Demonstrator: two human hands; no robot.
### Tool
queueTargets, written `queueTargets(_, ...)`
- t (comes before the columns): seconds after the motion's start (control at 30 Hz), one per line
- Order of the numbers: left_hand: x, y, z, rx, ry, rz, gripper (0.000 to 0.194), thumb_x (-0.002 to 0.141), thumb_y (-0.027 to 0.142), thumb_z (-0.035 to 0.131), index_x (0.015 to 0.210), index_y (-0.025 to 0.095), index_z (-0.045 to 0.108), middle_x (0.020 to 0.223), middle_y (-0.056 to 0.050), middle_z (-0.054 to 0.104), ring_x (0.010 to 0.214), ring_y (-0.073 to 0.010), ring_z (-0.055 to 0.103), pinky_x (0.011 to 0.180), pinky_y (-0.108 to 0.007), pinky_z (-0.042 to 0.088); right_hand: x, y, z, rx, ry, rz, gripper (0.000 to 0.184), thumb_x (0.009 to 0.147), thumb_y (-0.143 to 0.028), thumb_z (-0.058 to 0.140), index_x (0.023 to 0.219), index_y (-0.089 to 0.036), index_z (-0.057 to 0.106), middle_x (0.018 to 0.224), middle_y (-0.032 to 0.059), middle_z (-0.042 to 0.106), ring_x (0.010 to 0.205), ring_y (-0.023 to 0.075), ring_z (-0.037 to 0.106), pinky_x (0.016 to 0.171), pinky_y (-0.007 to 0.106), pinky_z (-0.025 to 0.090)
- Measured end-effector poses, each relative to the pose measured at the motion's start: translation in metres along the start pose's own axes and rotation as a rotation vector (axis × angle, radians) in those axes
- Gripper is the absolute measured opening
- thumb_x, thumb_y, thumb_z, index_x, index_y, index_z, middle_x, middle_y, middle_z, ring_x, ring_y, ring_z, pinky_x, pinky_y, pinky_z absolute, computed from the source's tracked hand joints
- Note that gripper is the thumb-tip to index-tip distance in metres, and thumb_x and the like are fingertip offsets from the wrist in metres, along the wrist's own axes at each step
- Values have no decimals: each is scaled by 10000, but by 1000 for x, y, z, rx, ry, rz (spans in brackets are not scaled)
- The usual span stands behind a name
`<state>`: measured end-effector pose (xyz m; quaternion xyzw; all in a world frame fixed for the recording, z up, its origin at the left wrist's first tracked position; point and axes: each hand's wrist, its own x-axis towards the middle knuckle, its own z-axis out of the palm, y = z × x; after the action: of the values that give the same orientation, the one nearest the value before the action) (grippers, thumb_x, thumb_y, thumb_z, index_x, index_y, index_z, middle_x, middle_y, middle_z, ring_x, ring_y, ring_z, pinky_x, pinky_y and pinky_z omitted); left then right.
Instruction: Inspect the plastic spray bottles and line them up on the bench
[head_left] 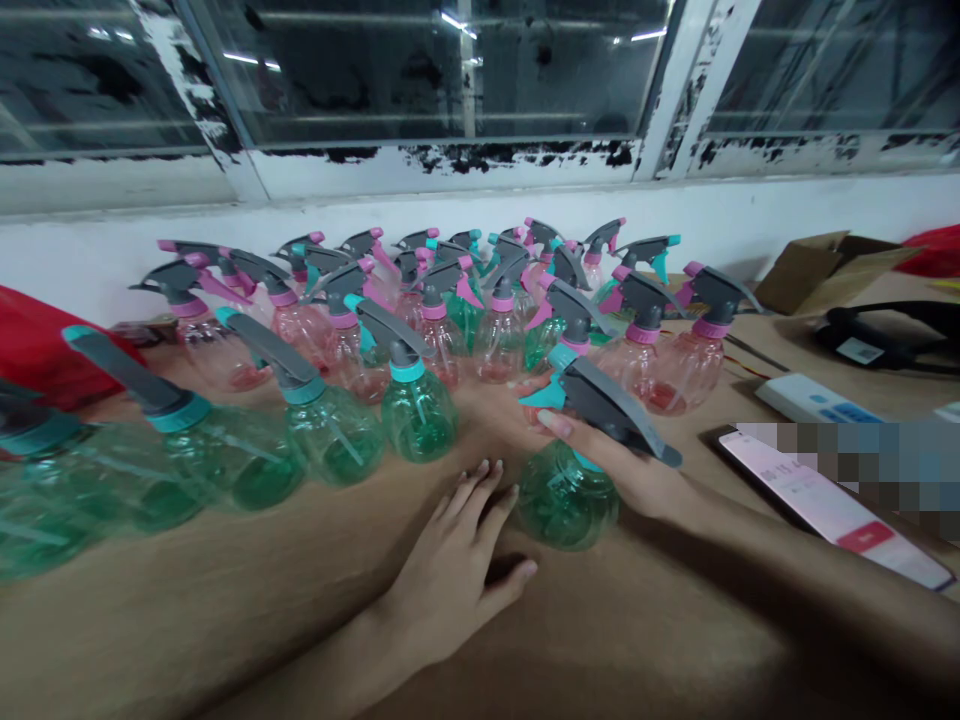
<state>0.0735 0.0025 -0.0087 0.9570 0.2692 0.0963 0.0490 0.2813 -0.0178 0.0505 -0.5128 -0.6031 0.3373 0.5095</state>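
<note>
My right hand is closed around the neck of a green spray bottle, under its grey and turquoise trigger head. The bottle stands upright on the table, and part of its neck is hidden by my thumb and fingers. My left hand rests open on the tabletop just left of that bottle, fingers stretched forward, holding nothing. Beyond my left fingertips stands another green spray bottle. More green bottles, such as this spray bottle, form a row running to the left edge.
Several pink spray bottles crowd the back of the brown table, with some green ones among them. At right lie a lit phone, a white box, a black headset-like strap and an open carton. Red material sits at left.
</note>
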Motion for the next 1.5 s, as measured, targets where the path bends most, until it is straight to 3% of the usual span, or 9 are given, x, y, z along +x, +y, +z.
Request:
queueTargets(0.17, 0, 0, 0, -8, -6, -5, 570, 899, 478, 519, 1332, 117, 433, 1472, -162, 307, 1358, -316, 244, 1048, -503, 316, -1, -2, 0, 24, -14, 4, 260, 834, -452, 577, 981, -260, 672, 934, 25, 656, 856, 192, 607, 918, 406, 470)
queueTargets(0.47, 1, 0, -2, -24, -18, -13, 567, 898, 471, 527, 1322, 103, 447, 1466, -164, 319, 1356, -319, 249, 1059, -501, 305, -1, 3, 0, -1, 4, 3, 267, 834, -446, 577, 1017, -264, 647, 898, 17, 657, 893, 206, 614, 862, 377, 492)
queueTargets(0.57, 1, 1, -2, -19, -14, -10, 565, 894, 462, 537, 1322, 105, 447, 1467, -164, 318, 1356, -313, 252, 1056, -493, 313, -1, -3, -1, -43, 36, -63, 232, 840, -437, 570, 984, -268, 636, 832, 4, 652, 803, 194, 618, 797, 362, 501)
queueTargets(0.73, 2, 1, -3, -12, -14, -13, 582, 893, 455, 541, 1339, 100, 425, 1468, -172, 312, 1353, -313, 261, 1050, -494, 321, 0, -10, -4, -123, 76, -130, 191, 838, -426, 575, 746, -259, 580, 641, -35, 543, 598, 146, 520, 631, 309, 472)
queueTargets(0.97, 1, 0, -2, -8, -17, -10, 570, 905, 469, 515, 1341, 111, 427, 1470, -158, 314, 1355, -311, 256, 1055, -501, 309, -1, 4, -4, 10, 8, -55, 213, 850, -397, 574, 1021, -278, 620, 914, 1, 656, 903, 193, 613, 884, 376, 476)
queueTargets(1.27, 0, 0, 0, -15, -19, -13, 578, 907, 467, 513, 1349, 107, 416, 1479, -164, 291, 1357, -315, 247, 1058, -497, 304, -1, -2, -3, -42, 31, -85, 228, 833, -416, 593, 1000, -277, 662, 954, 9, 704, 966, 208, 643, 910, 377, 497)
queueTargets(1.5, 0, -1, 0, -16, -8, -10, 562, 906, 474, 512, 1337, 123, 431, 1471, -150, 316, 1357, -310, 252, 1057, -491, 312, -3, 3, -4, -27, 15, -20, 270, 838, -423, 585, 1065, -288, 644, 977, 14, 685, 978, 229, 634, 909, 403, 488)
